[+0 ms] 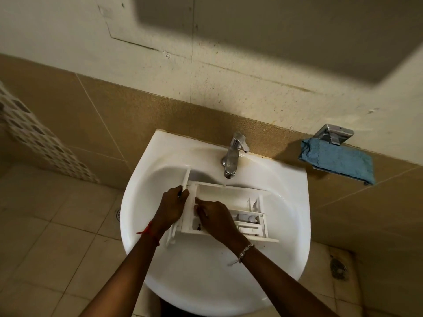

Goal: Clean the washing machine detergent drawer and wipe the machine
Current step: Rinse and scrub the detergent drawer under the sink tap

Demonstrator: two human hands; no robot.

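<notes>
While our left hand [172, 207] grips the front panel end of the white plastic detergent drawer [231, 197] over the white ceramic basin [286, 225], our right hand [217, 219] presses curled fingers inside its near compartment. Beyond both hands stands a chrome tap [233, 154]; a blue cloth [338, 160] hangs far right of them.

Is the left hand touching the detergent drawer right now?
Touching. The head view shows the left hand gripping the front panel end of the detergent drawer over the sink.
</notes>
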